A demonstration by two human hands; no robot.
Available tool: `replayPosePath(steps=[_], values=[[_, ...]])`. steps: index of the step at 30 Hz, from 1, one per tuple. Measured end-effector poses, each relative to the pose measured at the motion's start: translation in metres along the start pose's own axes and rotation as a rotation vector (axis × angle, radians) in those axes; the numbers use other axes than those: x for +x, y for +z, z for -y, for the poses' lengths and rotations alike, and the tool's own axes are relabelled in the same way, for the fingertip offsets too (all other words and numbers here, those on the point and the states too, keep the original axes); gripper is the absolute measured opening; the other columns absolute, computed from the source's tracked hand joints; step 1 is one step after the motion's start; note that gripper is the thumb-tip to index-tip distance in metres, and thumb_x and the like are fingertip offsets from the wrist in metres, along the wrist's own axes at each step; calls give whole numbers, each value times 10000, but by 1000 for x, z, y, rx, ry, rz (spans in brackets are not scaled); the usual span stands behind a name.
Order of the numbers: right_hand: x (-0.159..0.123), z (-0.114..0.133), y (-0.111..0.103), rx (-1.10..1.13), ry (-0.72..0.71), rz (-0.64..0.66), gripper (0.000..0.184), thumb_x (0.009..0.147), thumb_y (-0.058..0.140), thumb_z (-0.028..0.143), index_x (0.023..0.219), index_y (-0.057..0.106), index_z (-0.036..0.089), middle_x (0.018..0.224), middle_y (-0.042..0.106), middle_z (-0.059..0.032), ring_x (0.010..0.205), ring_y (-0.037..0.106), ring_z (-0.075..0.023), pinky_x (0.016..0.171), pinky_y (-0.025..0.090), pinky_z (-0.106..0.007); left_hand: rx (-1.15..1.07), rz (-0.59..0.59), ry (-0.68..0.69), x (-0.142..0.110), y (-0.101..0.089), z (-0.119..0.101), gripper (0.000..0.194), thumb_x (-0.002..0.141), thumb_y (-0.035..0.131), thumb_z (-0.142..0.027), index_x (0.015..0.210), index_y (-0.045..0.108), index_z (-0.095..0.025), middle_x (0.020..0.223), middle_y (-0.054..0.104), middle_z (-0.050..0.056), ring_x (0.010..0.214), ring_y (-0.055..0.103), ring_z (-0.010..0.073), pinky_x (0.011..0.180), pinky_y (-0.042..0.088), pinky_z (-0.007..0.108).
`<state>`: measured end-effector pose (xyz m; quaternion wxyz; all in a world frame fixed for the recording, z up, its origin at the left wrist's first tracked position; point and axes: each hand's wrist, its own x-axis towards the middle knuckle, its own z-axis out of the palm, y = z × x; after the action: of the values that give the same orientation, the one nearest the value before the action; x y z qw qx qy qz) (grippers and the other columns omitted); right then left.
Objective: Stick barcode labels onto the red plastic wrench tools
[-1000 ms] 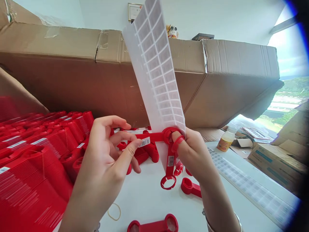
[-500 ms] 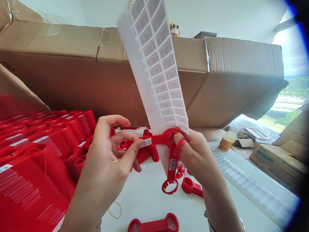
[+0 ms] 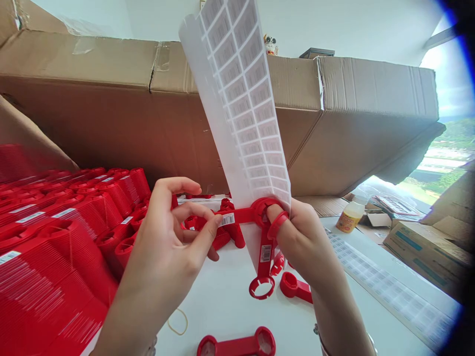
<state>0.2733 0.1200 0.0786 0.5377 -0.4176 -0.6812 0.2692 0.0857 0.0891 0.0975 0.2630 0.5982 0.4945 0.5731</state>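
Observation:
My left hand (image 3: 174, 242) pinches the end of a red plastic wrench-like piece (image 3: 245, 215), its thumb at the edge of a white barcode label (image 3: 227, 219) on it. My right hand (image 3: 297, 227) holds the ring end of that piece. Another red ring-ended piece (image 3: 264, 259), bearing its own barcode label, hangs down from the same hand, and a red ring is around a finger. The right hand also grips the tall sheet of barcode stickers (image 3: 248, 109), which stands up and curls at its left edge. The right fingertips are partly hidden.
Bundled stacks of red pieces (image 3: 48, 267) fill the left. Loose red pieces (image 3: 237, 346) and a rubber band (image 3: 178, 322) lie on the white table (image 3: 211, 301). More label sheets (image 3: 389, 291), a bottle (image 3: 350, 215) and boxes (image 3: 426, 252) are at right. Large cardboard (image 3: 111, 123) stands behind.
My left thumb has shifted slightly and lies at the left edge of the label, which shows a little more fully. The right hand's hold looks the same.

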Motion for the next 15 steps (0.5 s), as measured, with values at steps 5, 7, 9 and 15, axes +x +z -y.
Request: replayPosePath(steps=[5, 7, 9, 15], values=[[1, -2, -1, 1, -6, 3, 308, 974, 439, 206, 666, 424, 219, 567, 486, 63, 504, 397, -82, 413, 307, -187, 19, -4, -3, -1, 0, -1, 386, 854, 766, -333, 1079, 452, -343, 729, 662, -99, 484, 697, 195, 350, 499, 252], [1, -3, -1, 7, -4, 5, 306, 966, 438, 195, 662, 422, 221, 564, 481, 62, 501, 394, -84, 411, 307, -188, 18, -2, -5, 0, 0, -1, 394, 853, 766, -327, 1085, 447, -340, 731, 664, -100, 488, 698, 190, 370, 512, 251], [1, -3, -2, 10, -3, 4, 307, 966, 438, 198, 660, 420, 222, 565, 480, 60, 501, 393, -86, 409, 305, -190, 1, 16, -7, 1, 1, -1, 395, 861, 765, -335, 1091, 444, -341, 733, 661, -101, 505, 703, 186, 411, 542, 263], [0, -1, -1, -2, -7, 2, 308, 966, 434, 201, 659, 415, 224, 575, 481, 52, 509, 402, -94, 417, 314, -201, -35, 48, -20, 2, 1, 0, 402, 857, 783, -339, 1096, 460, -336, 727, 650, -92, 542, 708, 192, 496, 571, 303]])
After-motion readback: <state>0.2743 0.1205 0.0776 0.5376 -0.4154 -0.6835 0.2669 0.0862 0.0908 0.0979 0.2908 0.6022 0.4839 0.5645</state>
